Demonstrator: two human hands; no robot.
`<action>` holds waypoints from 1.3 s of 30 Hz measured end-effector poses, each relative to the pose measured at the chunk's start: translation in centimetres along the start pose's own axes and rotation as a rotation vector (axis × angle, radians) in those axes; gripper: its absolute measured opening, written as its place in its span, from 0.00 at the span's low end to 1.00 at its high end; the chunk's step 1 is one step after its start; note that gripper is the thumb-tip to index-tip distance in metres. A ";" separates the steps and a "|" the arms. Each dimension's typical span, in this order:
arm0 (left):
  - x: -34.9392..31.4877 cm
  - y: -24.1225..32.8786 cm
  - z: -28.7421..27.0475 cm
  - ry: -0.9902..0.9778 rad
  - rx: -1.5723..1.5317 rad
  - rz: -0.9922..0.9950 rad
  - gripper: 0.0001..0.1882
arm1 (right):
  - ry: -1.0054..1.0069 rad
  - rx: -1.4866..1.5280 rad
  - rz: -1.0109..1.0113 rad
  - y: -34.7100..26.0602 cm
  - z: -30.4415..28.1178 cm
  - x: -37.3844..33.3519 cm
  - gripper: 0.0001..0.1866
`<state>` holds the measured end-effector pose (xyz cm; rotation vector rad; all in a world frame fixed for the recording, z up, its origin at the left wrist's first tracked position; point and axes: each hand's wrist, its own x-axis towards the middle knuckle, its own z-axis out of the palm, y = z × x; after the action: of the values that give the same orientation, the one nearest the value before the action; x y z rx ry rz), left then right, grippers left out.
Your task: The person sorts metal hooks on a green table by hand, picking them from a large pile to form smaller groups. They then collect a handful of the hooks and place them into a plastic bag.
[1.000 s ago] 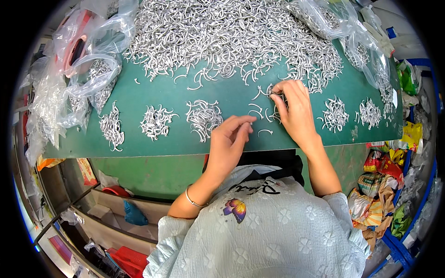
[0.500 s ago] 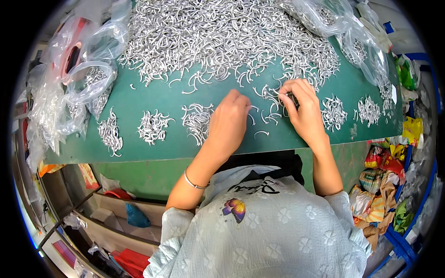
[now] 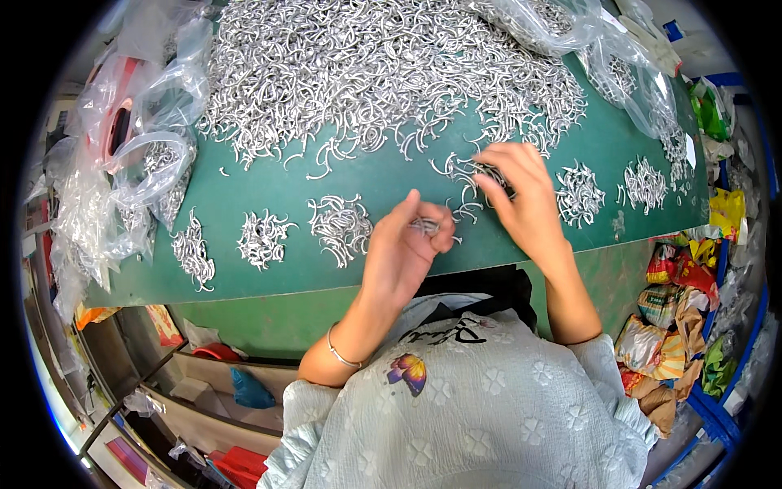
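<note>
left hand point(image 3: 403, 248): pinching a few hooks point(image 3: 425, 225), lifted for gathering | right hand point(image 3: 521, 191): fingers spread, raking loose hooks | heap point(image 3: 383, 65): stock behind | small piles point(image 3: 261, 239): sorted lots on mat point(image 3: 277, 187)

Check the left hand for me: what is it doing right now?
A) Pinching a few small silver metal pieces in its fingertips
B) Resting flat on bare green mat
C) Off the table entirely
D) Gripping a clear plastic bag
A: the left hand is raised with small silver metal pieces pinched at its fingertips, above the green mat.
</note>
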<state>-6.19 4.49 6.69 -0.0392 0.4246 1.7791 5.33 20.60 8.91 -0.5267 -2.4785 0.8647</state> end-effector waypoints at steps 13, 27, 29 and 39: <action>-1.9 -1.1 2.2 0.255 1.586 0.321 0.11 | -0.172 -0.122 -0.030 -0.4 -1.1 -3.6 0.17; -1.4 -1.7 3.8 0.145 0.566 0.173 0.16 | 0.098 0.527 0.257 -2.4 -0.7 -6.6 0.16; -0.6 -3.5 5.0 0.121 0.647 0.253 0.17 | 0.197 1.246 0.459 -4.3 1.0 -6.1 0.20; 1.6 -6.4 7.2 -0.502 1.508 0.906 0.24 | 0.288 2.378 1.160 0.7 -0.3 -4.8 0.14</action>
<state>0.92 9.43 11.34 1.8336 1.4303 1.7324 9.61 18.88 7.27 -0.7345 0.4621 2.6351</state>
